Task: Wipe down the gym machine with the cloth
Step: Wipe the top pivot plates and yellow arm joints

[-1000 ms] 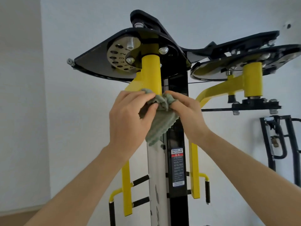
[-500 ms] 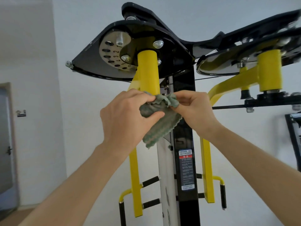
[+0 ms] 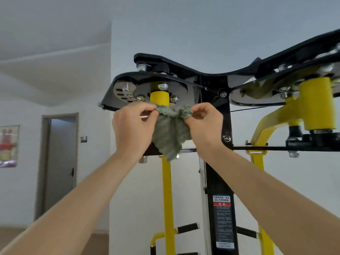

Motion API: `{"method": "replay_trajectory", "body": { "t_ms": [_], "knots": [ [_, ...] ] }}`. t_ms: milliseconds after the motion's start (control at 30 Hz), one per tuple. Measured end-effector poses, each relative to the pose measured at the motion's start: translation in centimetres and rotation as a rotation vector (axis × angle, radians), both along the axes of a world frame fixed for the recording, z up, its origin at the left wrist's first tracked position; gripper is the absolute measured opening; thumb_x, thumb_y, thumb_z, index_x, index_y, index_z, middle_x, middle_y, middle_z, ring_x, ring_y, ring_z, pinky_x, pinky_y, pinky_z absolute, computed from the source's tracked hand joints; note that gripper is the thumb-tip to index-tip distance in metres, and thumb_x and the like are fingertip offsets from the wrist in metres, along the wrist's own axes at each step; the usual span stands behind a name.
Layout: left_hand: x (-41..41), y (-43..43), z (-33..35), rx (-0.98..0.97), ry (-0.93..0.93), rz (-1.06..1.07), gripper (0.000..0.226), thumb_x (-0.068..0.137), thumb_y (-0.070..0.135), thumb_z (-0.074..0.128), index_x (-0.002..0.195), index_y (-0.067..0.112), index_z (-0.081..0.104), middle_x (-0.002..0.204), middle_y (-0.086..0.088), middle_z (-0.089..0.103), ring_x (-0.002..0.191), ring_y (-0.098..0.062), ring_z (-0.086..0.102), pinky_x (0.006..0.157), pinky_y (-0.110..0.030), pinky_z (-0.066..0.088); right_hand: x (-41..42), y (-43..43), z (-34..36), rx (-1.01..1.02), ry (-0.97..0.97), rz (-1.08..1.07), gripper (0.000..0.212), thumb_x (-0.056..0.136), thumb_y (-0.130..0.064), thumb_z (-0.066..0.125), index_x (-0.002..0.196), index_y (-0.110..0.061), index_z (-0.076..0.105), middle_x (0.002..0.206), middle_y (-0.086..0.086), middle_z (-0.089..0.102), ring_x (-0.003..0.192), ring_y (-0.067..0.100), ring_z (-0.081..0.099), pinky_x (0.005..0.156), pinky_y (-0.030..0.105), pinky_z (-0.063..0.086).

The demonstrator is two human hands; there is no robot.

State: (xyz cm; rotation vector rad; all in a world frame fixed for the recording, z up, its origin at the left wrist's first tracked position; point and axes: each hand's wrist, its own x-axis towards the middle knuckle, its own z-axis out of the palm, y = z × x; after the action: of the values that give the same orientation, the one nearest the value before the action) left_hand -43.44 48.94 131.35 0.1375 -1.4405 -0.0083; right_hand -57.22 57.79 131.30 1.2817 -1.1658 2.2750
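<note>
The gym machine [image 3: 217, 173] is a black upright post with yellow arms and black top plates. A grey-green cloth [image 3: 171, 133] hangs in front of the left yellow pivot sleeve [image 3: 159, 97], just under the black cam plate [image 3: 147, 83]. My left hand [image 3: 132, 128] pinches the cloth's top left edge. My right hand [image 3: 204, 126] pinches its top right edge. The cloth is spread between both hands and droops below them, hiding the lower part of the sleeve.
A second yellow pivot and arm [image 3: 316, 105] stand at the right under another black plate. Black-gripped handles [image 3: 187, 228] stick out lower down. White walls lie behind, with an open doorway [image 3: 58, 162] and a poster [image 3: 8, 144] at the left.
Both hands have moved apart, stretching the bunched cloth out into a spread sheet. The view has shifted, so the machine sits further right and the doorway shows.
</note>
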Motion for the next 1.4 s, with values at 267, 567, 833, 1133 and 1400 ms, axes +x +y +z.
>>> {"method": "replay_trajectory", "body": {
  "t_ms": [267,567,833,1133,1400],
  "knots": [
    [-0.7,0.1,0.5,0.032,-0.204,0.047,0.055,0.079,0.035,0.083,0.13,0.02,0.068,0.118,0.003,0.071,0.102,-0.009,0.069,0.087,-0.034,0.061,-0.7,-1.7,0.9,0.156,0.212,0.297,0.018,0.092,-0.002,0.067,0.107,-0.012,0.068,0.105,0.001,0.075,0.1,0.012,0.071,0.088,0.029,0.059],
    [0.3,1.3,-3.0,-0.169,-0.231,0.284,0.011,0.079,0.017,0.086,0.089,0.015,0.081,0.084,0.002,0.069,0.069,-0.013,0.064,0.062,-0.03,0.056,-2.6,0.1,-2.2,0.342,0.35,0.198,0.006,0.086,0.002,0.074,0.087,0.001,0.069,0.087,0.016,0.073,0.086,0.032,0.072,0.079,0.047,0.062],
    [1.9,2.8,-0.2,-0.537,-0.113,0.444,0.008,0.087,0.009,0.076,0.093,0.006,0.08,0.095,-0.006,0.073,0.084,-0.02,0.07,0.076,-0.024,0.056,-0.3,2.2,-0.1,0.028,0.257,-0.081,0.015,0.082,-0.008,0.081,0.08,-0.019,0.072,0.08,-0.01,0.072,0.076,0.005,0.069,0.07,0.02,0.058],
    [6.6,2.1,7.3,-0.401,-0.038,0.448,0.012,0.084,0.02,0.081,0.093,0.012,0.081,0.091,-0.006,0.076,0.081,-0.027,0.071,0.077,-0.036,0.059,3.3,3.0,8.5,0.002,0.553,-0.277,0.015,0.089,-0.005,0.069,0.096,-0.016,0.076,0.092,-0.002,0.073,0.089,0.018,0.069,0.083,0.039,0.06],
    [6.2,1.9,9.9,-0.289,-0.467,0.248,0.021,0.096,0.041,0.066,0.112,0.032,0.074,0.095,0.014,0.074,0.084,-0.007,0.066,0.076,-0.034,0.053,-1.4,3.9,11.5,0.242,0.753,-0.347,0.013,0.096,-0.019,0.065,0.092,-0.015,0.077,0.077,-0.002,0.07,0.073,0.014,0.061,0.066,0.026,0.049]
  ]
}}
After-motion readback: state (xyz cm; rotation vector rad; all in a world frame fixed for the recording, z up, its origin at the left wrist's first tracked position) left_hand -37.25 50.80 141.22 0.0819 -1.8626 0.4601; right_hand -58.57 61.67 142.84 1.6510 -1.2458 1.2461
